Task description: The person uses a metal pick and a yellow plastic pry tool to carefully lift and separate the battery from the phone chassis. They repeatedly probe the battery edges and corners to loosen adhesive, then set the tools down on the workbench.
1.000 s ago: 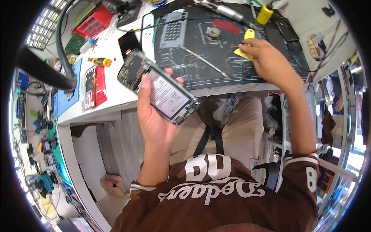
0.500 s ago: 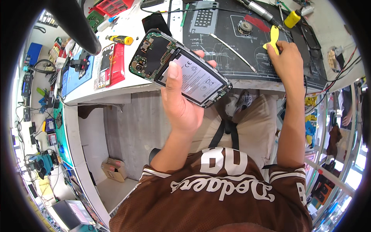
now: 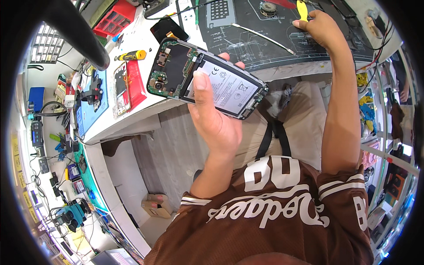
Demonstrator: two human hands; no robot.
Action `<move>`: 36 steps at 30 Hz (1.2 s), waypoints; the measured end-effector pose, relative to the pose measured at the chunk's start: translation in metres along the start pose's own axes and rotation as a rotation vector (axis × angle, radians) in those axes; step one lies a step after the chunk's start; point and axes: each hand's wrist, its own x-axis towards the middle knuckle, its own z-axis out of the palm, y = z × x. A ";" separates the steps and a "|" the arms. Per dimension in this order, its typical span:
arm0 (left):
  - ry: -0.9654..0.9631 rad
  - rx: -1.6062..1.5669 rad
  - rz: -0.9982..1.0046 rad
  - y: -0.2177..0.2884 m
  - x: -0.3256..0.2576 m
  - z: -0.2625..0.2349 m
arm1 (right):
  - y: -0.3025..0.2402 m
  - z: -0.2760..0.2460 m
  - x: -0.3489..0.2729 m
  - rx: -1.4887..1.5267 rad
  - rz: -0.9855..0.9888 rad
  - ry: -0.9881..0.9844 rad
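My left hand (image 3: 216, 119) holds an opened smartphone (image 3: 205, 78) with its back cover off, above my lap and the bench's front edge. The phone's circuit board, camera and pale battery face up, and my thumb presses on the battery. My right hand (image 3: 320, 28) reaches far over the black work mat (image 3: 265, 33) and pinches a yellow plastic pry tool (image 3: 302, 9) near the top of the view.
A white workbench (image 3: 141, 112) holds a second phone on a red case (image 3: 128, 86), a yellow-handled screwdriver (image 3: 132, 55), a dark phone panel (image 3: 165, 28), a red parts tray (image 3: 117, 17) and a blue mat (image 3: 90, 108). A black lamp arm (image 3: 75, 31) crosses the upper left. A cardboard box (image 3: 157, 205) lies on the floor.
My left hand has brought the opened phone closer and lower, toward my chest. My right hand has stayed out on the black mat, gripping the yellow pry tool.
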 end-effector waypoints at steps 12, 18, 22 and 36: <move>-0.015 -0.045 -0.044 0.004 0.003 -0.007 | 0.006 -0.024 -0.016 0.493 0.008 -0.107; 0.006 0.001 -0.095 0.002 0.000 -0.004 | -0.060 -0.044 -0.144 1.092 -0.049 -0.208; 0.011 0.069 -0.100 -0.009 -0.003 0.009 | -0.081 -0.014 -0.198 1.308 -0.155 -0.085; -0.089 0.276 0.058 -0.030 -0.005 0.044 | -0.051 -0.023 -0.176 0.877 -0.456 0.191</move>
